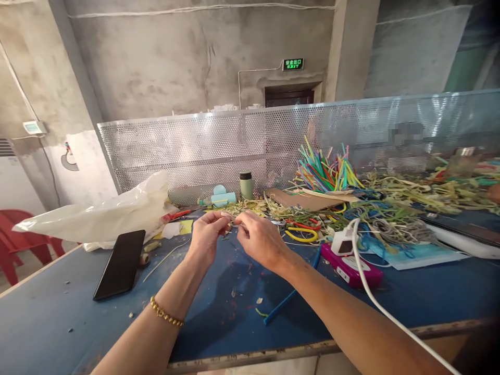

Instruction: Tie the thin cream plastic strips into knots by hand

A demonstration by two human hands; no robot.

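Left hand and right hand are being held close together, fingertips being pinched on a thin, mostly hidden strand between them.
Work is seemingly being done partway, no finished piece being seen; beyond, many loose strands are being carried, apparently unworked, by the blue desk.

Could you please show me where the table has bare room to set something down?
Mostly bare, bar small scraps: the tabletop left of the black phone, and the patch right of the white cable, before the blue mask. Crowded: beyond the right hand, with tangled strands.
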